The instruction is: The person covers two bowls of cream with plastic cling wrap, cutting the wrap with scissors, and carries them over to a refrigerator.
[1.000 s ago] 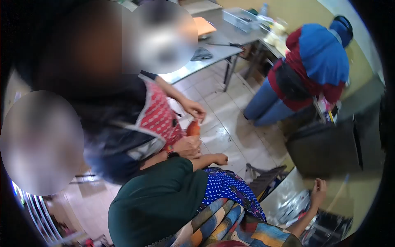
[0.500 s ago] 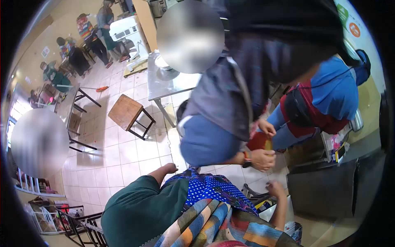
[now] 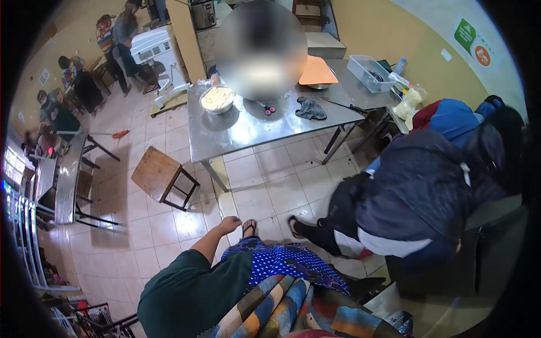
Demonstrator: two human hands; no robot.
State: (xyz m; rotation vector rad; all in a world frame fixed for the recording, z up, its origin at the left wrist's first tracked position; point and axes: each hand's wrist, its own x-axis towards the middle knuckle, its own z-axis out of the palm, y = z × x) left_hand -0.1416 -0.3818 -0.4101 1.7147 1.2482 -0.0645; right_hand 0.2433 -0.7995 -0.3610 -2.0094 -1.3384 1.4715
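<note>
My left hand (image 3: 230, 225) hangs in front of me above the tiled floor, its fingers loosely curled, with nothing visible in them. It is apart from everything; the wooden stool (image 3: 156, 172) to its left and the metal table (image 3: 236, 138) ahead are nearest. My right hand is out of view. On the table stand a bowl of pale dough or batter (image 3: 217, 98), pink-handled scissors (image 3: 270, 111), a dark crumpled cloth (image 3: 311, 109) and a knife (image 3: 346, 105).
A co-worker in a dark jacket (image 3: 417, 188) bends over the dark counter (image 3: 479, 265) at right. An orange board (image 3: 319, 71) and a clear plastic box (image 3: 369, 73) lie at the table's back. Another metal table (image 3: 70, 180) stands left, near several people.
The co-worker who stood close in front of me has moved right and bent over the counter, uncovering the table. My right hand has left the view; my left stays low.
</note>
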